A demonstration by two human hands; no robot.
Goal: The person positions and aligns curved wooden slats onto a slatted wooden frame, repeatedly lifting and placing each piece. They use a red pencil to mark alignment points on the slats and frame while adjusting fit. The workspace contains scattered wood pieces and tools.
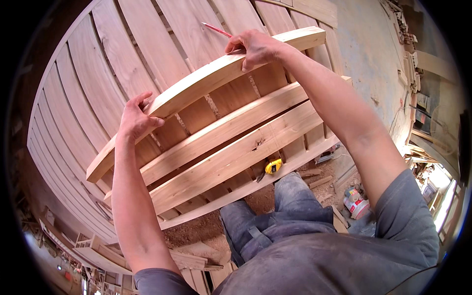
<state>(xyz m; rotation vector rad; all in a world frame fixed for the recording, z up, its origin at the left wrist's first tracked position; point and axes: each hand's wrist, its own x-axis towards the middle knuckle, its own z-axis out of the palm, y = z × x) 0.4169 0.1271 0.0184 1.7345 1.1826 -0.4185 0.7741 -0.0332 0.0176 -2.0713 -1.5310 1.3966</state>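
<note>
The left hand point(137, 118) and right hand point(255, 48) clamp a long, pale, squared wooden beam point(196, 83), seemingly positioning it; any shift would call for evenly matched grips.

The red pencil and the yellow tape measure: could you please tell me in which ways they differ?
The red pencil is thin and straight; the tape measure is a compact, chunky case. The pencil is mainly red, while the tape measure is yellow with dark parts. The pencil sticks out beside the fingers of the right hand, whereas the tape measure lies near the person's legs, out of both hands. Both look small next to the long beam.
</note>
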